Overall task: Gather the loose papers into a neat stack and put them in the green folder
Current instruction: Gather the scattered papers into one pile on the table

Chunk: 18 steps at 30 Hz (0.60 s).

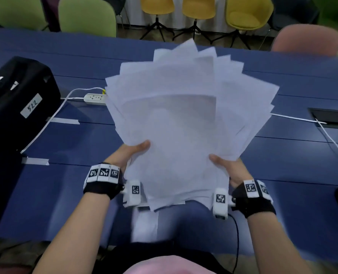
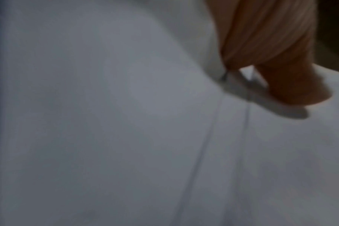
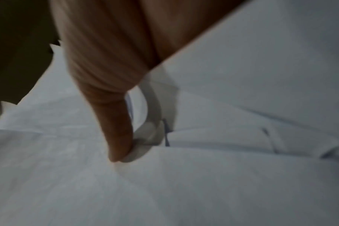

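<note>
Papers fanned, held up off the table.
My left hand [image 1: 132,153] and right hand [image 1: 226,168] pinch the papers [image 1: 184,119] at their lower corners above the table [image 1: 282,175]. Loose outer sheets may slip; no green folder in view.

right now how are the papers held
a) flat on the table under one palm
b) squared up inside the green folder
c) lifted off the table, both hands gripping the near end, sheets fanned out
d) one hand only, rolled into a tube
c: the left hand and right hand each grip a near side of the papers, which splay unevenly above the blue table.
</note>
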Available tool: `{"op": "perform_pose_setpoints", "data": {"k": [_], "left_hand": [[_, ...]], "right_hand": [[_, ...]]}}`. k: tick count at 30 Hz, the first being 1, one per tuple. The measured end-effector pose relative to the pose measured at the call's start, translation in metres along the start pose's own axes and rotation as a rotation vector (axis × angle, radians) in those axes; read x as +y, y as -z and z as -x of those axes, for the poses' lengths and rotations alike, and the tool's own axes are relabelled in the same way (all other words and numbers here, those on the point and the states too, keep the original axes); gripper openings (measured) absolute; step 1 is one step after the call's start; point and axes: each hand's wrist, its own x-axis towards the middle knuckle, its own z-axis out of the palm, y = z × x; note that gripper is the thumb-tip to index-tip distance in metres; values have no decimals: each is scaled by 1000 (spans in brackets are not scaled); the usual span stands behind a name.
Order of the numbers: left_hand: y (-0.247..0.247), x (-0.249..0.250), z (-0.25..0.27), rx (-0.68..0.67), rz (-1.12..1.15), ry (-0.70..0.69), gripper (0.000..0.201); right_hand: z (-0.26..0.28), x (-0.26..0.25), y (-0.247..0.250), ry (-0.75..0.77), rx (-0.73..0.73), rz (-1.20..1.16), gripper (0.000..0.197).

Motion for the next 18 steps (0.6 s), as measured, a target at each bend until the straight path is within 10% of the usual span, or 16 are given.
{"op": "perform_pose_setpoints", "data": {"k": [8, 12, 18], "left_hand": [[5, -38, -30, 265, -287, 146, 57], [17, -80, -36, 427, -443, 311, 98], [12, -94, -43, 529, -484, 304, 97]], "right_hand": [[-22, 62, 14, -117, 199, 249, 114], [-18, 105, 16, -303, 220, 314, 61], [-17, 121, 10, -374, 214, 395, 52]]}}
